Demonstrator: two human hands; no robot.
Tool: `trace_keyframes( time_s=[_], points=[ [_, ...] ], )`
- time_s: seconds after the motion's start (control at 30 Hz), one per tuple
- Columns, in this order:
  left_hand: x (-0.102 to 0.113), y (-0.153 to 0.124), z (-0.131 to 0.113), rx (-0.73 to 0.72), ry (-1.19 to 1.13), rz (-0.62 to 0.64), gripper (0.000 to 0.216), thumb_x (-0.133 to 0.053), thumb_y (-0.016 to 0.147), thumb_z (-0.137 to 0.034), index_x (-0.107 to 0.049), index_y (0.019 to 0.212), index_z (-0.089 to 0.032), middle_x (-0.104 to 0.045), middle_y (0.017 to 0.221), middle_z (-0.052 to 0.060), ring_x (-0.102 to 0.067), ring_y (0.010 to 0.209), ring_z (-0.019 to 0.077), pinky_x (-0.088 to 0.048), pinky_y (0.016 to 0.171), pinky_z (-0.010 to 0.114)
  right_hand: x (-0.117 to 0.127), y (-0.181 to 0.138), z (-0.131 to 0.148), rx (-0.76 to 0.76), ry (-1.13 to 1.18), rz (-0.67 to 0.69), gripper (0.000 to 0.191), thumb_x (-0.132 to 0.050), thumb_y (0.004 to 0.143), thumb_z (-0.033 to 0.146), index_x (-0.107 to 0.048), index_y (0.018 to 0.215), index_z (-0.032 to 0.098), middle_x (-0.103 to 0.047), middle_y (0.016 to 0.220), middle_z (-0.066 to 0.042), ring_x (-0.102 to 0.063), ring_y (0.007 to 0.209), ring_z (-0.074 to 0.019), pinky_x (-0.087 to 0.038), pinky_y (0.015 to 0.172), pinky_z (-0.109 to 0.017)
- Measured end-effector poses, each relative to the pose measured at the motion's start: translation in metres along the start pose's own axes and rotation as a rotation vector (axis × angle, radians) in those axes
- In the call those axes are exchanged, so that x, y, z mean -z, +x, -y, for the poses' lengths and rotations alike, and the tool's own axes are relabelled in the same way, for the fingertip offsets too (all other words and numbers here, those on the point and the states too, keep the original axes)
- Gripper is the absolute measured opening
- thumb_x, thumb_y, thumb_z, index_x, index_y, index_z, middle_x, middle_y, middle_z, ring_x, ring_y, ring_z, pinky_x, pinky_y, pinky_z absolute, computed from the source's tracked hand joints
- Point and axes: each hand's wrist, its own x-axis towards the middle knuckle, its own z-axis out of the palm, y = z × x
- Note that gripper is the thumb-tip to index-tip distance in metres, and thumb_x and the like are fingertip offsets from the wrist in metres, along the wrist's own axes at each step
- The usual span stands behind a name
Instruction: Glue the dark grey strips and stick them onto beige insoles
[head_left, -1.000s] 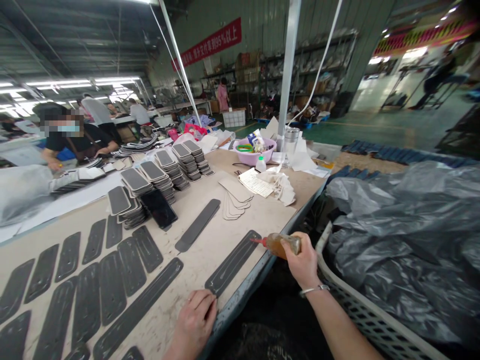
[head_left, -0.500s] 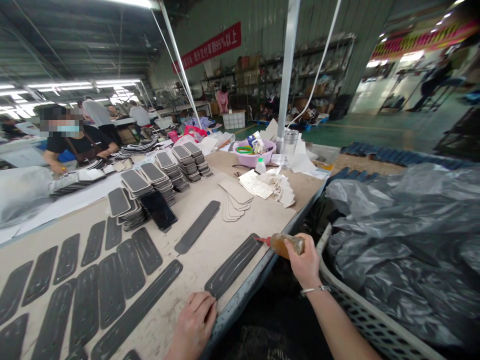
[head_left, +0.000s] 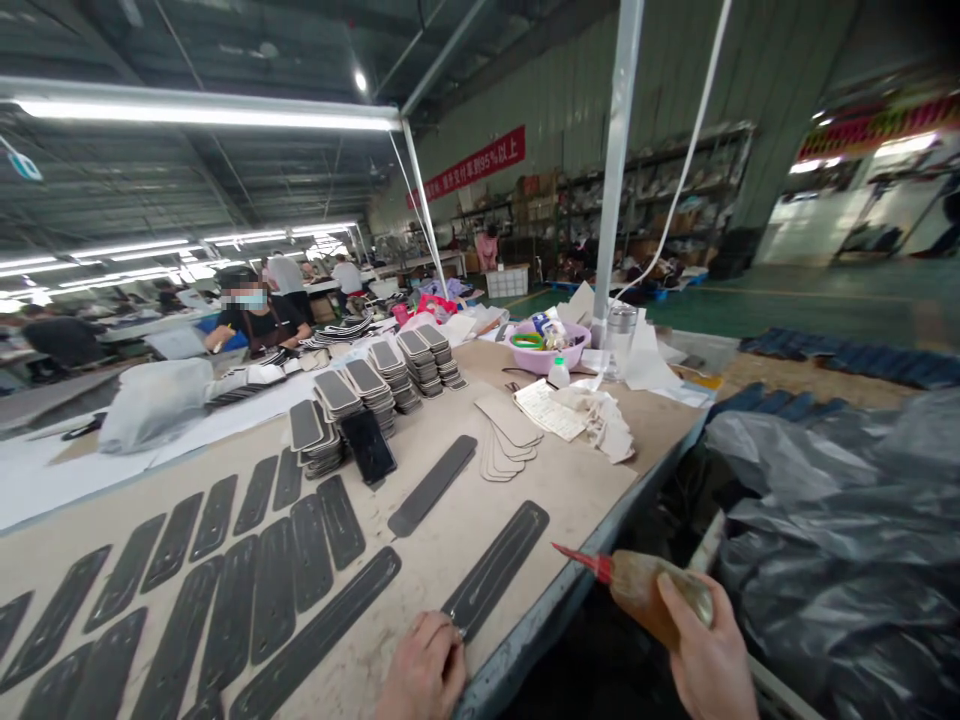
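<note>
So, in the head view, the right hand (head_left: 709, 640) is wrapped around a bottle (head_left: 645, 590) of amber-brown stuff, thumb along its side. The bottle is tipped nearly level, and its red nozzle (head_left: 581, 558) points left toward a long dark strip (head_left: 501, 562), just past the table's edge and apart from the strip itself. That strip lies slantwise on the tan tabletop (head_left: 574, 480), with shiny lines running along it. The left hand (head_left: 424, 665) rests at the strip's near end, fingers curled down and touching it (whether they pinch the end or merely press on it, I cannot tell).

Left of that hand lies another long glossy strip (head_left: 322, 630), and beyond it rows of shorter dark pieces (head_left: 274, 590). A duller long strip (head_left: 433, 485) lies farther up the table, near a black phone (head_left: 367, 447) leaning by stacks of pale-edged pieces (head_left: 337, 393). Fanned pale cutouts (head_left: 506, 440) lie beside a written sheet (head_left: 551, 408) and a crumpled cloth (head_left: 604, 420). Behind these stands a lilac basin (head_left: 536, 358). Grey plastic sheeting (head_left: 847, 530) bulges at the right, and a masked co-worker (head_left: 259, 325) sits across the table.
</note>
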Motion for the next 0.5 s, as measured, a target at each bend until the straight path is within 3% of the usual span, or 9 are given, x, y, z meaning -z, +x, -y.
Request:
trace_keyframes(
  time_s=[0.27,0.5],
  points=[
    [0.002,0.016,-0.001,-0.015,-0.002,0.112,0.014,-0.044,0.084,-0.009,-0.054,0.082,-0.019,-0.059,0.080,0.005,-0.057,0.073,0.0165,-0.052,0.067,0.030,0.020,-0.007,0.007,-0.181,0.154,-0.041,0.062,-0.082,0.056,0.045,-0.053,0.107,0.024,-0.060,0.083,0.002,-0.057,0.069,-0.0143,-0.050,0.055,-0.020],
    [-0.034,0.073,-0.005,-0.065,0.000,0.159,0.014,-0.045,0.082,-0.009,-0.055,0.077,-0.018,-0.058,0.079,0.005,-0.055,0.075,0.0181,-0.050,0.069,0.033,0.024,-0.011,0.014,-0.188,0.222,-0.039,0.059,-0.082,0.056,0.044,-0.053,0.104,0.025,-0.062,0.082,0.002,-0.058,0.071,-0.0151,-0.052,0.057,-0.021]
  ],
)
